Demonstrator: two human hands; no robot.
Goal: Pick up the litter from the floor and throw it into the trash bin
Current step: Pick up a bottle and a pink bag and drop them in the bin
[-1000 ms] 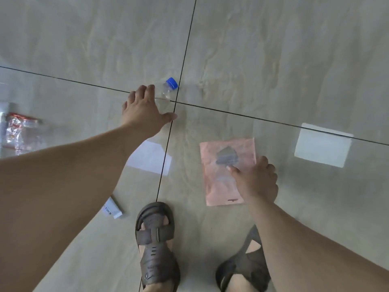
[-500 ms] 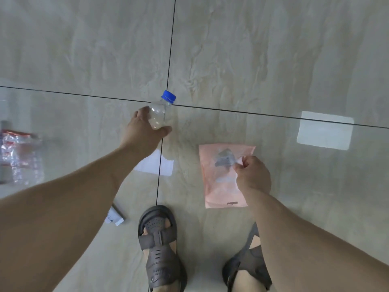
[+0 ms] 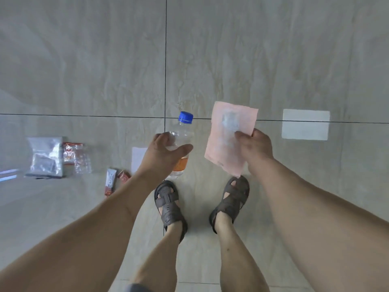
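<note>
The fingers (image 3: pixel 161 139) of the left hand (image 3: pixel 162 154) are curled round a clear plastic bottle (image 3: pixel 181 135) with a blue cap (image 3: pixel 185 117), which is held above the floor (image 3: pixel 273 49) with the cap pointing away from the body. The fingers (image 3: pixel 242 135) of the right hand (image 3: pixel 255 149) are pinched on the right edge of a pink packet (image 3: pixel 228 140), which is held aloft just beside the bottle and apart from it. Two feet in brown sandals (image 3: pixel 168 204) are seen below the hands. Further litter lies on the tiled floor to the left: a silver pouch (image 3: pixel 46 157), a clear red-printed wrapper (image 3: pixel 75 155) touching it, and a small red-and-white sachet (image 3: pixel 110 184). No trash bin is in view.
</note>
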